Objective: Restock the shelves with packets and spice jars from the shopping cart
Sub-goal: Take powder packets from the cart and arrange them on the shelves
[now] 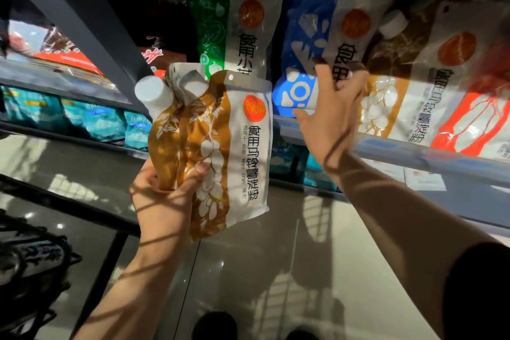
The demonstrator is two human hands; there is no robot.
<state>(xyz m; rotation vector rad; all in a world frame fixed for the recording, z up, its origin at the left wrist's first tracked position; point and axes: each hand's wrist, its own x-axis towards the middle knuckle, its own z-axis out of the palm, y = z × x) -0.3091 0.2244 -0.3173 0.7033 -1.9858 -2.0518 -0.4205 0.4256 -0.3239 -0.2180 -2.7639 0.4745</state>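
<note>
Two brown-and-white spouted pouches (pixel 212 143) are gripped together by the left hand (pixel 162 199), fingers and thumb curled round their lower part. On the front pouch an orange round logo is printed near the top, and below it the vertical black characters 食用马铃薯淀粉 can be read, with a smaller column beside them. The pouches are held upright in front of the shelf (pixel 400 149), long axis vertical and leaning slightly, with the white screw cap (pixel 151 90) pointing up and to the left.

The right hand (pixel 328 116) is raised to the shelf with its fingers spread and straight, the fingertips touching a white pouch (pixel 347 36) that stands between a blue pouch (pixel 300 63) and a brown pouch (pixel 386 91). Only 食用 can be made out on that white pouch. On the brown-and-white one further right, 食用马铃薯淀粉 is printed again, and a red-orange pouch (pixel 474 124) stands at the right edge. A green pouch (pixel 212 16) and a white one reading 食用小 are set behind the held pair.

The shelf row is closely packed, pouch against pouch. Open room is seen below the shelf lip, above the glossy floor (pixel 248 270). Teal packets (pixel 91 119) are lined on a lower shelf to the left.
</note>
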